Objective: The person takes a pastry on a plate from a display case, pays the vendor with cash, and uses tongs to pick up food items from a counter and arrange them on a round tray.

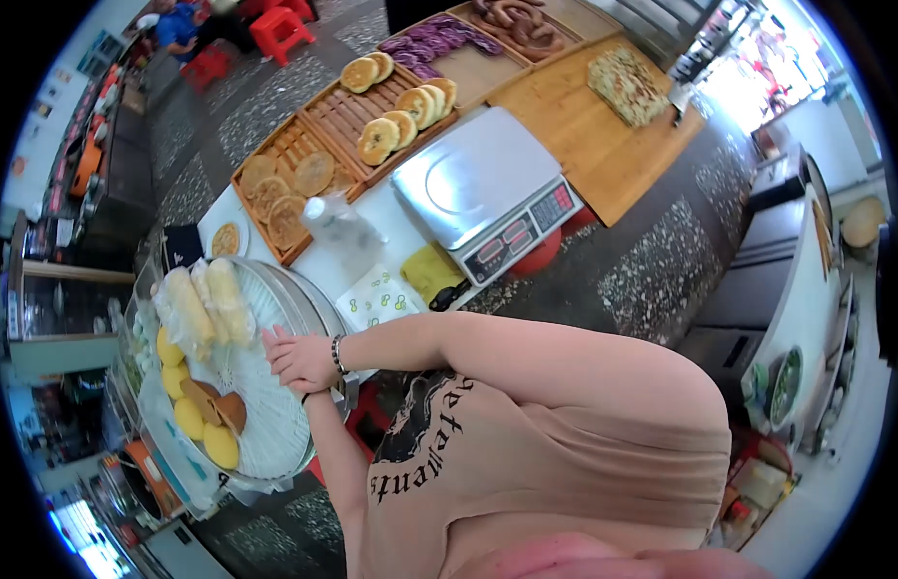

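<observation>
My right hand (306, 363), with a beaded bracelet at the wrist, lies across my left hand (272, 338) at the near rim of a large round steamer tray (280, 420). The right fingers are extended and hold no object that I can see. Most of my left hand is hidden under the right; a dark band circles its wrist. Close to the fingertips, corn cobs in plastic bags (212, 307) rest on the tray. Yellow round buns (188, 419) and brown wedge-shaped cakes (213, 403) sit along its left side.
A digital scale (483, 179) stands on the white table beside a plastic bottle (341, 224) and a yellow-green cloth (432, 271). Wooden trays hold flat cakes (285, 217) and round breads (410, 124). A knife (680, 101) lies by a flatbread (625, 87) on a board. A person (179, 29) sits farther back.
</observation>
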Action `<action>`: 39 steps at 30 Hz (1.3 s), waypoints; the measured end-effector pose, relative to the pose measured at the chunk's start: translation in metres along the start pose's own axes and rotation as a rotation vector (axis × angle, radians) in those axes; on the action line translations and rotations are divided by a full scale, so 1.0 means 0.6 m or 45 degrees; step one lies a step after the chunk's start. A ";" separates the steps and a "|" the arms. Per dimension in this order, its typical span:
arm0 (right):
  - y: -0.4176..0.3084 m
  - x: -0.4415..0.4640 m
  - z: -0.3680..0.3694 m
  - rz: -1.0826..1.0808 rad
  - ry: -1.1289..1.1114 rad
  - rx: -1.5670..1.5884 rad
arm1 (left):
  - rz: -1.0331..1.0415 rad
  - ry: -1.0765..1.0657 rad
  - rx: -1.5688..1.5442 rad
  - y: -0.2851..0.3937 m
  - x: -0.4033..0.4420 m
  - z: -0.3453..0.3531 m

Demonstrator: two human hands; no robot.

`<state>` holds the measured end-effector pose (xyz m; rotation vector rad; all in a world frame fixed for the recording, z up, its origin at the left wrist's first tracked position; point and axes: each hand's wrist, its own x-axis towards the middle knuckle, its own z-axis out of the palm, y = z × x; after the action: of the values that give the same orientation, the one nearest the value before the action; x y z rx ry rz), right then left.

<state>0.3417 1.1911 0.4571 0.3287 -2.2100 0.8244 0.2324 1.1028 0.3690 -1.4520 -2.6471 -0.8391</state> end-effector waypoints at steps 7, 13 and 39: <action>-0.020 0.000 -0.018 0.035 -0.012 0.008 | -0.128 -0.049 -0.722 0.081 -0.006 -0.026; -0.025 -0.007 0.002 0.136 0.111 0.028 | 0.082 -0.350 0.062 0.148 0.019 -0.133; -0.187 -0.128 -0.155 1.133 0.159 -0.320 | 0.439 -0.035 -0.096 0.139 -0.028 -0.167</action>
<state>0.4981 1.1650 0.5011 -0.8653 -2.2775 0.9469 0.2834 1.0795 0.4878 -1.8749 -2.3009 -0.8936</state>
